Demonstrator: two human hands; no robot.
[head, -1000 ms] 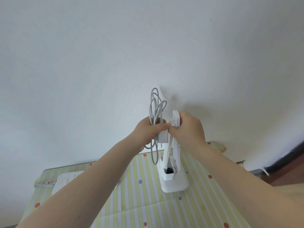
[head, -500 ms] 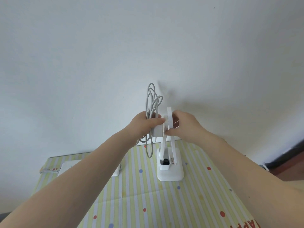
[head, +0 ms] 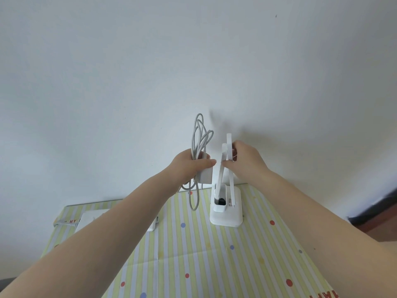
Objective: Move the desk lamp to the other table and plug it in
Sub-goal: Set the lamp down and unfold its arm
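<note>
The white desk lamp [head: 226,209] stands on its square base at the far side of the striped table [head: 193,254], its thin arm folded upright. My right hand [head: 242,159] pinches the top of the lamp's arm and head. My left hand [head: 189,166] grips the white power adapter [head: 205,175] together with the coiled grey cable [head: 199,136], held just left of the lamp. Cable loops stick up above my fist and hang down below it toward the table.
A white power strip [head: 90,218] lies at the table's far left, partly hidden by my left forearm. The table stands against a plain white wall [head: 193,61]. Dark floor [head: 382,211] shows past the table's right edge.
The lamp now stands level on the table, farther from me than before. My hands have parted slightly, and my left thumb no longer touches my right hand.
</note>
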